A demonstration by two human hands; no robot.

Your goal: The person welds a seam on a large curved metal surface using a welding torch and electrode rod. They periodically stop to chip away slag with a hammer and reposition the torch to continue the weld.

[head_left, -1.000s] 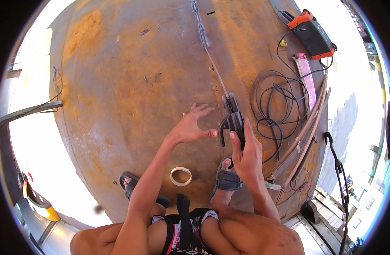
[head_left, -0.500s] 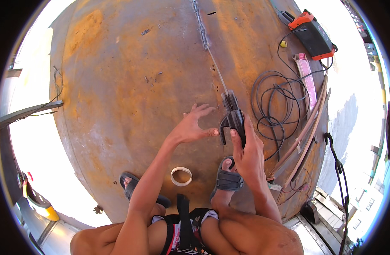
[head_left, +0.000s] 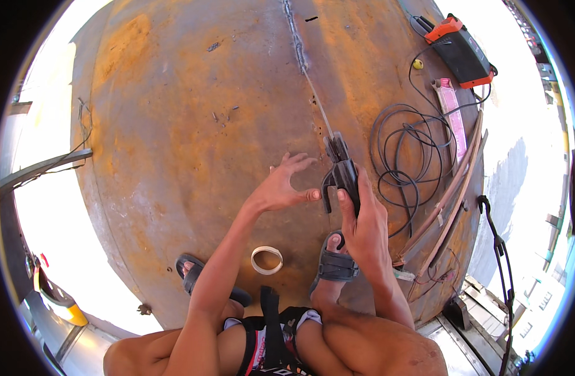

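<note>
Steel shell [head_left: 175,144]: large rusty orange curved plate; fills most of the view; the person squats on it; taken as the landmark for all places below.
Weld seam [head_left: 298,47]: rough grey bead down the shell's upper middle; it thins to a straight line that runs down to the electrode holder.
Cable coil [head_left: 409,160]: black loops lying on the shell, right of the seam and just right of the holder.
Welding machine [head_left: 463,53]: black box with orange ends; near the shell's upper right edge; a cable leads from it toward the coil.
Pink strip [head_left: 453,116]: long flat piece on the shell, just below the machine, beside the coil.
Right hand [head_left: 362,219]: fingers wrapped round the handle of the electrode holder, thumb on its left side; low on the shell, right of centre.
Left hand [head_left: 281,188]: fingers spread, palm toward the shell; its thumb tip reaches toward the holder's lever; touching or not cannot be told.
Electrode holder [head_left: 341,175]: dark clamp tool; upright in the right fist at the seam's lower end; nose pointing up along the seam.
Sandalled feet [head_left: 334,263]: planted on the shell's lower part, under the hands.
Tape roll [head_left: 266,259]: small white ring flat on the shell, between the two feet.
</note>
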